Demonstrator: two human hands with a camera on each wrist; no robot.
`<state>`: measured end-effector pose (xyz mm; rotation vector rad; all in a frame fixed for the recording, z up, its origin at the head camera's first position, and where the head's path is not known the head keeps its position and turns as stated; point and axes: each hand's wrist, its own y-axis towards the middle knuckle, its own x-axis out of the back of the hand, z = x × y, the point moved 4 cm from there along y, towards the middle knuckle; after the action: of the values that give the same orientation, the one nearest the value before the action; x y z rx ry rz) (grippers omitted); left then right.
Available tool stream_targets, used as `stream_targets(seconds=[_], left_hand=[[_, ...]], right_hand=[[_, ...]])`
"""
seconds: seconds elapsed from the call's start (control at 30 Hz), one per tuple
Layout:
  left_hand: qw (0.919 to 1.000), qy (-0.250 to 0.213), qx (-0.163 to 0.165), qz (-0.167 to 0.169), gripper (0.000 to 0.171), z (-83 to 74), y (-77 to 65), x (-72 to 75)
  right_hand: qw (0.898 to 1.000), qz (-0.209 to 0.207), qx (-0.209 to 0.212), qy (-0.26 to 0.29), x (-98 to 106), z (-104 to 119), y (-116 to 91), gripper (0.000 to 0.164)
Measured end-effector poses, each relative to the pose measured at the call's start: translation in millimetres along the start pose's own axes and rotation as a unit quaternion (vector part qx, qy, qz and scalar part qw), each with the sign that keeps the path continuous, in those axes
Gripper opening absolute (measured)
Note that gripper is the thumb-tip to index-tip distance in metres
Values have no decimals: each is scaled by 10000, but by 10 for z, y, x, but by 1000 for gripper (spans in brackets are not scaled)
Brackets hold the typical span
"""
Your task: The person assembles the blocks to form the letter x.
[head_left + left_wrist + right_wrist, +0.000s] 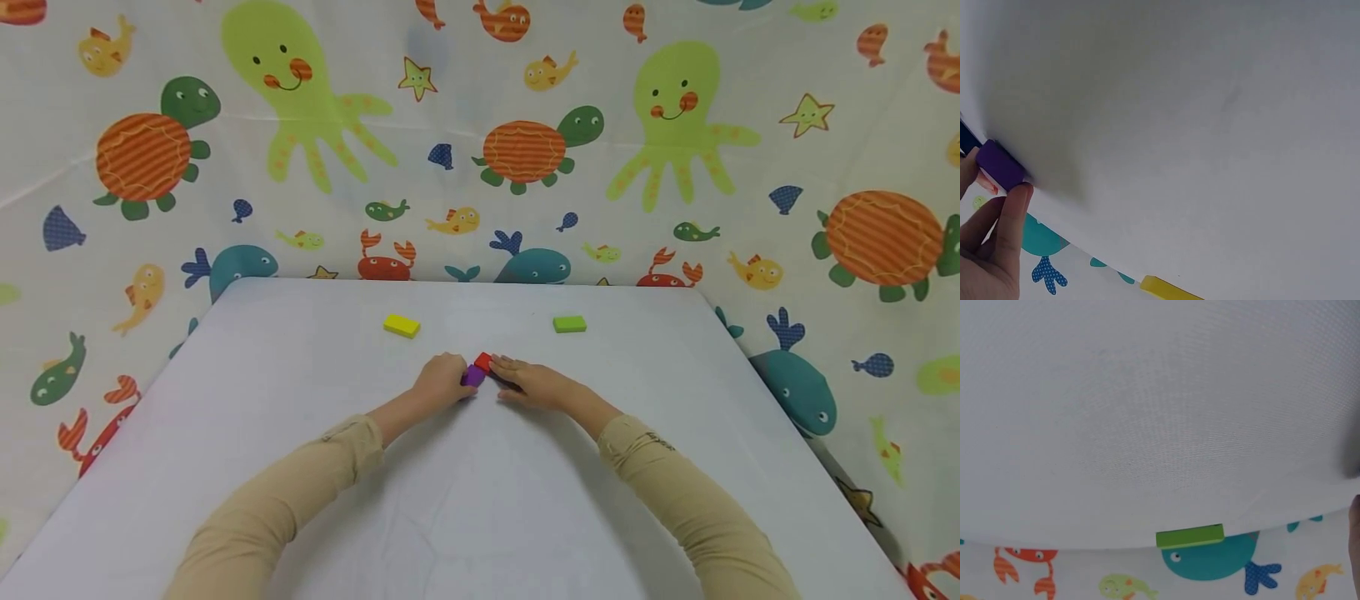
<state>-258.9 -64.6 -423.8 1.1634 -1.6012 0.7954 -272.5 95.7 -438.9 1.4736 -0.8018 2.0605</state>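
Note:
In the head view, my left hand pinches a purple block between thumb and fingers. A red block sits against the purple one's far right side. My right hand reaches in from the right, fingers fairly straight, fingertips touching the red block. Under those fingers is a dark patch, partly hidden. The left wrist view shows the purple block at the left hand's fingertips, with a dark blue piece beside it at the frame edge. Only a sliver of the right hand enters the right wrist view.
A yellow block lies farther back on the left of the white table. On the back right lies a green block. Behind the table hangs a cloth printed with sea animals.

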Motion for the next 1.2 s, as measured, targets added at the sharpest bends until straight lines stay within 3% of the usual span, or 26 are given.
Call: stream_targets(seconds=[0.2, 0.6, 1.2], left_hand=[[9998, -143, 149, 48, 29, -9, 16, -17], [9993, -158, 300, -178, 33, -26, 70, -31], [9984, -141, 537, 85, 39, -60, 135, 3]], right_hand=[[9999, -33, -12, 122, 10, 3, 8, 62], [9999, 15, 79, 94, 22, -27, 17, 67], [9995, -50, 301, 20, 7, -11, 17, 66]])
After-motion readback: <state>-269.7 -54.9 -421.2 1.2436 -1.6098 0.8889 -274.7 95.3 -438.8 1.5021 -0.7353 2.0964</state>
